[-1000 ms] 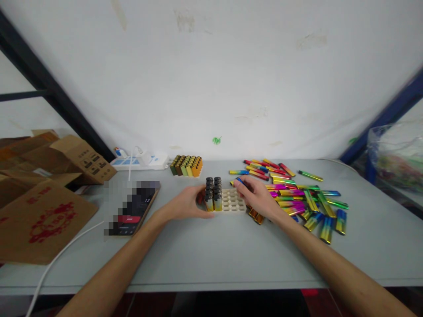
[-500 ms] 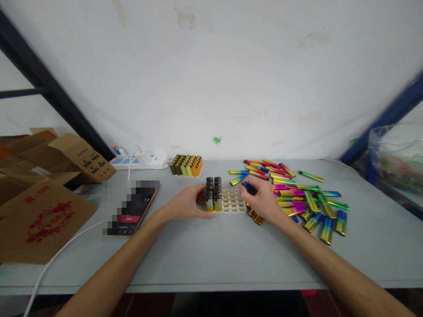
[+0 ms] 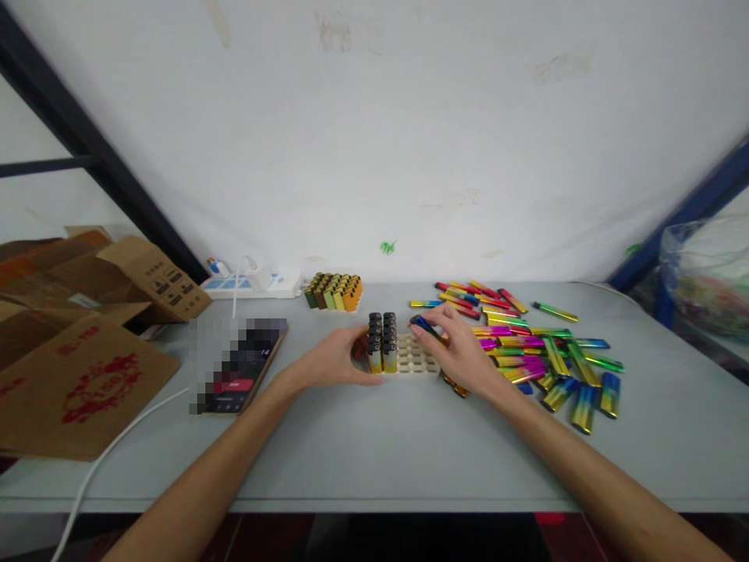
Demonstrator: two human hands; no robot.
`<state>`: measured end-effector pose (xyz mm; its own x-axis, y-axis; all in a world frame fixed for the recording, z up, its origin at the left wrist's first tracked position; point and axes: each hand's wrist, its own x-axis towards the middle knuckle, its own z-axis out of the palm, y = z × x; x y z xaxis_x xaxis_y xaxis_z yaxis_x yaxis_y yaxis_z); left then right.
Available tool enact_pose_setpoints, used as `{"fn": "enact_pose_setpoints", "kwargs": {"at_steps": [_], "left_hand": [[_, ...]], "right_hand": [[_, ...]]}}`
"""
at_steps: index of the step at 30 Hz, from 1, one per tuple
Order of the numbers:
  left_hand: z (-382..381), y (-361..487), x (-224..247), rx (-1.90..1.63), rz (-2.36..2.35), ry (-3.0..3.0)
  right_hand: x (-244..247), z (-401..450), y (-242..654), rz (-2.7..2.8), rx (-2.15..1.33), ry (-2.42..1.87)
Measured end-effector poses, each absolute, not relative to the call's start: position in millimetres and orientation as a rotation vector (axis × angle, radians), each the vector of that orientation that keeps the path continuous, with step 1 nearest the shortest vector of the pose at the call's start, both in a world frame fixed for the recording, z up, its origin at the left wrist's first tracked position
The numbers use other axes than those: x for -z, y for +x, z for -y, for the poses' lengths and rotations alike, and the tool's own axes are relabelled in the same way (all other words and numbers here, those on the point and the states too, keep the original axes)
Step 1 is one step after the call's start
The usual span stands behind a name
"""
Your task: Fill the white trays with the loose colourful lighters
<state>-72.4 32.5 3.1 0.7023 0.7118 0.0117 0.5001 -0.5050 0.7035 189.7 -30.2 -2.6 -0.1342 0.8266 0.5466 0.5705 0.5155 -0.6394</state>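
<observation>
A pale tray (image 3: 417, 365) with rows of holes lies in front of me. Two rows of black-topped lighters (image 3: 382, 343) stand upright in its left part; the holes at its right show bare. My left hand (image 3: 342, 357) curves around the tray's left end, thumb near its front edge and fingers partly hidden behind the lighters. Over the right part of the tray, my right hand (image 3: 456, 343) pinches a blue-and-gold lighter (image 3: 426, 325), held tilted. Beside and beyond that hand lies a loose pile of shiny multicoloured lighters (image 3: 553, 355).
A second block of lighters (image 3: 336, 291), green to orange, stands near the wall. A power strip (image 3: 281, 284), a phone (image 3: 249, 371) with a white cable, and cardboard boxes (image 3: 87, 375) are at the left. A clear plastic bag (image 3: 708, 273) bulges beyond the right edge.
My right hand has moved slightly left and up, bringing the blue-and-gold lighter over the tray, where more of it shows. My left hand stays at the tray's left end.
</observation>
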Motion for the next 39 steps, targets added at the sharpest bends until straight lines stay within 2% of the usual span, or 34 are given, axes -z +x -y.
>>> {"fn": "enact_pose_setpoints", "kwargs": {"at_steps": [9,21,31,39], "left_hand": [[-31.5,-72.0,-3.4,-0.399,-0.856,2.249],[-30.4,-71.7,-4.2,-0.41,-0.846,2.219],[-29.3,-71.2,-7.0,-0.409,-0.831,2.219],[-27.0,-69.0,-11.9,-0.376,-0.901,2.238]], "right_hand": [[4.8,29.2,191.3,1.836,-0.327,-1.286],[13.2,16.8,191.4,2.083,-0.104,-1.236],[0.5,4.9,211.4,2.11,-0.21,-1.227],[-1.8,-58.5,259.7,2.329,0.083,-1.596]]}}
